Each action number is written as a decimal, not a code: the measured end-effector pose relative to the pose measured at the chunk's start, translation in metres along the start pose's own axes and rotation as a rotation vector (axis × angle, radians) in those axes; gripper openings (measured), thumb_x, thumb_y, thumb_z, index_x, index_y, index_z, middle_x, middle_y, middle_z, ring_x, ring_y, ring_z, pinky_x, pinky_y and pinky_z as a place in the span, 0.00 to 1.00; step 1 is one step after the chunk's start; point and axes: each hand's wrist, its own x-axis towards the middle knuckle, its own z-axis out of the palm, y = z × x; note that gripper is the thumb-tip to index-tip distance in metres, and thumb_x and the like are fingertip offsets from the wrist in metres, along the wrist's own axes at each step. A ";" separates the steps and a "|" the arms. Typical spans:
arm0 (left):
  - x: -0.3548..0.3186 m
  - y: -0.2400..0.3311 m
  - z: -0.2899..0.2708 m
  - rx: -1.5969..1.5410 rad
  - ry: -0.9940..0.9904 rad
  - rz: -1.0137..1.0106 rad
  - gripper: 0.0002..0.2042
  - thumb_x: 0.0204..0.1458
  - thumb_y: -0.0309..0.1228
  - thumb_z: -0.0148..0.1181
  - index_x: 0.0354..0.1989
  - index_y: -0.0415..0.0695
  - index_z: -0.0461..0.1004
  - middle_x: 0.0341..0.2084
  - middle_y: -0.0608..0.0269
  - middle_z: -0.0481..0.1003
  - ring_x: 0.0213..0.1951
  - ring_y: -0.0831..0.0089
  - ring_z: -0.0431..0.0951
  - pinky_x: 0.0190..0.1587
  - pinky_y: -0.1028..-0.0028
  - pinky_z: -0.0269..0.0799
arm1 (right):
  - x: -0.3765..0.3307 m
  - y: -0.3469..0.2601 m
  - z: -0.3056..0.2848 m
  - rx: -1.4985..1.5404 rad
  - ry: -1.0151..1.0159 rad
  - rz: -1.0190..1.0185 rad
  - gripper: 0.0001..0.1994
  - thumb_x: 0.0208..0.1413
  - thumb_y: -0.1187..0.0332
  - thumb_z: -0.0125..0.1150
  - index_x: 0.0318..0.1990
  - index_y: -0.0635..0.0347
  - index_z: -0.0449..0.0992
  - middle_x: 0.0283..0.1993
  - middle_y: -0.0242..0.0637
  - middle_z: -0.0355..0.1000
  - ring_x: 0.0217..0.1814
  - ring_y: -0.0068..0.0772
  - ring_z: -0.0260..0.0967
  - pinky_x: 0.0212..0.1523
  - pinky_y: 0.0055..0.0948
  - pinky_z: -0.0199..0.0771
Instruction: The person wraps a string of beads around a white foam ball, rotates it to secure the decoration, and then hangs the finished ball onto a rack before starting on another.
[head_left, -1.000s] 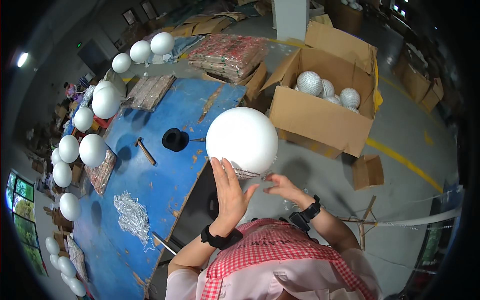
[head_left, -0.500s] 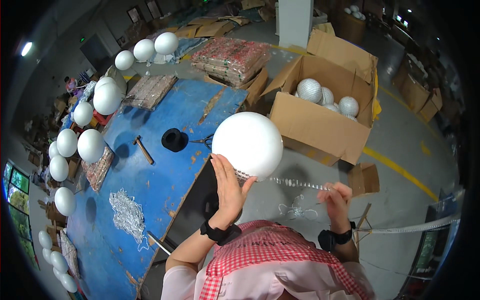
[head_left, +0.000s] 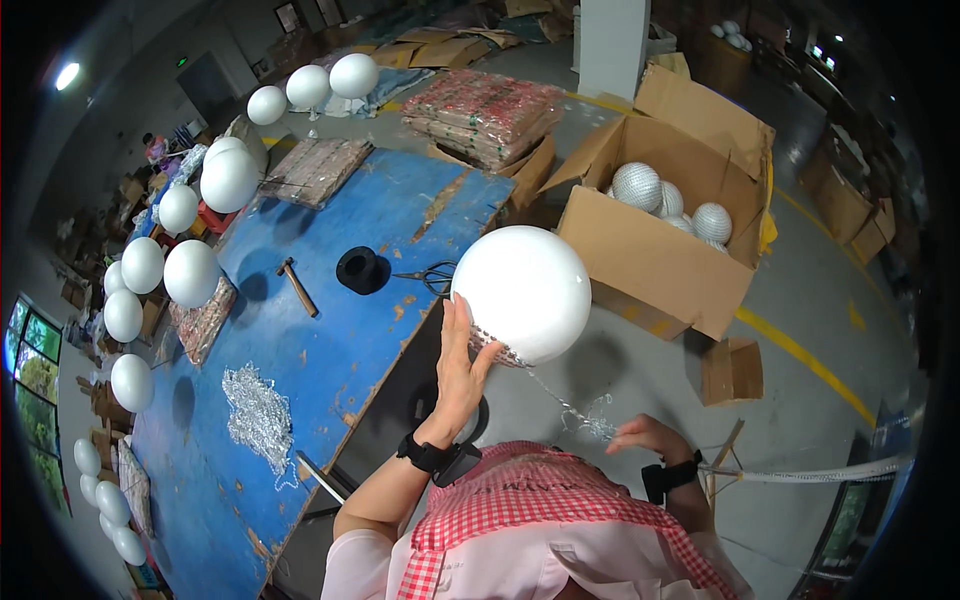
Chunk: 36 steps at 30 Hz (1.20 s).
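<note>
A large smooth white ball (head_left: pixel 522 293) is in front of me, past the table's near edge. My left hand (head_left: pixel 462 375) grips its lower left side, fingers up along the curve and thumb underneath. Silvery, faceted trim (head_left: pixel 497 345) covers a patch at the ball's bottom, partly behind the thumb. From there a thin strand (head_left: pixel 548 390) hangs slack to a loose silver tangle (head_left: pixel 592 420). Beside that tangle is my right hand (head_left: pixel 650 436), its fingers stretched toward it and apart from the strand. No held thing shows in it.
The worn blue table (head_left: pixel 340 340) bears a hammer (head_left: pixel 298 288), a black round holder (head_left: pixel 362 270), scissors (head_left: pixel 432 277) and a silver strand heap (head_left: pixel 257 415). White balls (head_left: pixel 190 273) line its left side. An open carton (head_left: pixel 655 262) with silver-covered balls stands right.
My right hand has let go of the strand, which was taut and now droops, and has moved slightly down and left. The ball appears a little farther right, with my left hand still on it.
</note>
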 end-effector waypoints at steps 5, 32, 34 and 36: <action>0.000 0.011 -0.003 0.068 -0.013 0.015 0.46 0.51 0.33 0.64 0.71 0.48 0.35 0.68 0.33 0.36 0.69 0.42 0.44 0.64 0.59 0.56 | 0.074 -0.024 0.011 0.119 -0.384 -0.021 0.22 0.58 0.62 0.59 0.56 0.64 0.67 0.42 0.35 0.78 0.41 0.21 0.71 0.44 0.20 0.68; 0.002 -0.002 -0.003 -0.232 0.015 -0.030 0.47 0.53 0.31 0.62 0.71 0.48 0.30 0.67 0.31 0.39 0.69 0.42 0.45 0.66 0.59 0.52 | 0.078 -0.132 0.078 -0.591 0.636 -0.223 0.08 0.59 0.70 0.51 0.35 0.67 0.72 0.22 0.48 0.72 0.23 0.42 0.72 0.23 0.31 0.69; 0.003 -0.004 -0.003 -0.306 0.005 -0.049 0.47 0.53 0.32 0.62 0.71 0.48 0.29 0.67 0.32 0.39 0.69 0.43 0.44 0.66 0.59 0.51 | 0.070 -0.142 0.077 -0.197 0.513 -0.194 0.08 0.60 0.70 0.51 0.36 0.66 0.73 0.23 0.43 0.73 0.22 0.34 0.71 0.23 0.26 0.68; 0.002 -0.005 -0.004 -0.323 -0.016 -0.102 0.44 0.54 0.34 0.60 0.71 0.48 0.32 0.67 0.32 0.39 0.69 0.43 0.44 0.66 0.60 0.52 | 0.059 -0.155 0.082 0.192 0.371 -0.160 0.08 0.61 0.71 0.50 0.38 0.65 0.74 0.24 0.38 0.74 0.22 0.25 0.71 0.22 0.22 0.67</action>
